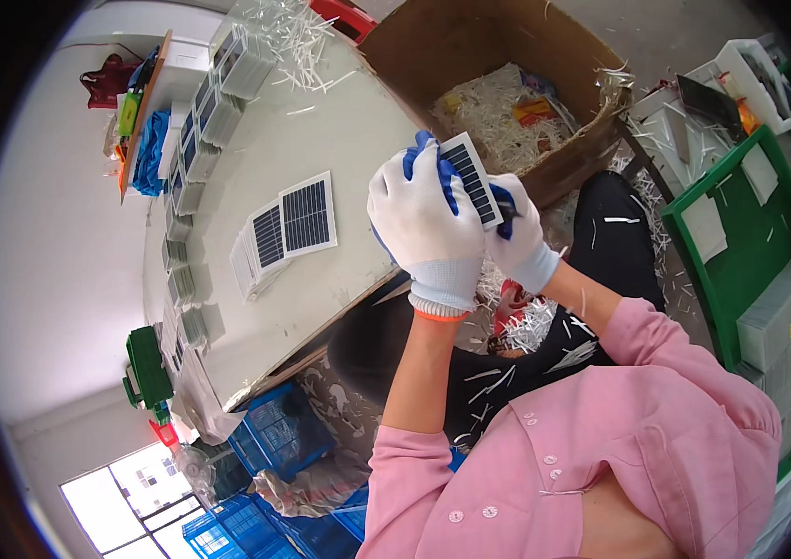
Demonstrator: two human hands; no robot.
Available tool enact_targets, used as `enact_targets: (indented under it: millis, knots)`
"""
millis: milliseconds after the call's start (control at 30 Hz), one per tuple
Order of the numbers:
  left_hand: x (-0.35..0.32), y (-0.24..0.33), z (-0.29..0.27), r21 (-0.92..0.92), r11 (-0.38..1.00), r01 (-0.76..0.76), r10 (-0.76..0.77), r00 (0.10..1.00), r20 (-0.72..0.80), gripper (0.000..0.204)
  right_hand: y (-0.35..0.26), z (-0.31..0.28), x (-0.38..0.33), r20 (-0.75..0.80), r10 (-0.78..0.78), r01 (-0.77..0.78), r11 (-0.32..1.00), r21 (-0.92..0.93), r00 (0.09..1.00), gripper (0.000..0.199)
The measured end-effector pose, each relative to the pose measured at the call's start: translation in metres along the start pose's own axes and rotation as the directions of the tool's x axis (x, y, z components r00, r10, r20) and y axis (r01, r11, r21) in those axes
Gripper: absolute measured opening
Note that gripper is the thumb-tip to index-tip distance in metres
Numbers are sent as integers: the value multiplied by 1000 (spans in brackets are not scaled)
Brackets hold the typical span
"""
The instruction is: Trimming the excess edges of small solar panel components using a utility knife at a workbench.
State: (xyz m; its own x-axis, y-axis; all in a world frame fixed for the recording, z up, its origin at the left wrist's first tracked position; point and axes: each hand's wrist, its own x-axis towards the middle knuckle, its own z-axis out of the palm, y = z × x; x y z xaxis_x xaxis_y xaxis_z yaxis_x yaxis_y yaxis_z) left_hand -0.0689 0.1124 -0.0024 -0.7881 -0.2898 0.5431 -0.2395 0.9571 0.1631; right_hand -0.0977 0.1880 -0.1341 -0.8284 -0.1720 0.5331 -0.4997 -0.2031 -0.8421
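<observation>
I wear white knit gloves with blue coated palms on both hands. My left hand is closed around a small solar panel with dark cells and a white border, holding it tilted above the table's edge. Close against the panel's lower right side, my right hand has its fingers curled. Something dark shows between those fingers, but its kind is hidden. On the table to the left lies a fanned stack of similar solar panels.
Stacks of panels line the far side of the pale table. A cardboard box holds white strips at the upper right. A green crate stands right, blue crates lower left. White strips litter my lap and the floor.
</observation>
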Motion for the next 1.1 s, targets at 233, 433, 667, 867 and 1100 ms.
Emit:
enact_targets:
  millis: [233,433,667,867,1100]
  knots:
    - [5,3,6,-180,977,-114,130,988,80,38,151,62,31,206,336,-365,924,119,919,30]
    - [0,-27,-20,-29,999,32,-28,992,126,51,20,3,26,405,407,-562,709,426,819,24]
    - [0,-8,-3,-151,984,-91,99,994,51,40,-13,-44,43,607,433,-685,677,269,666,15]
    - [4,-7,2,-124,991,-58,62,998,31,40,-40,-64,-29,684,279,-435,898,63,675,15]
    - [2,-3,0,-62,996,-64,67,997,45,42,6,1,3,52,164,-161,985,-61,985,43]
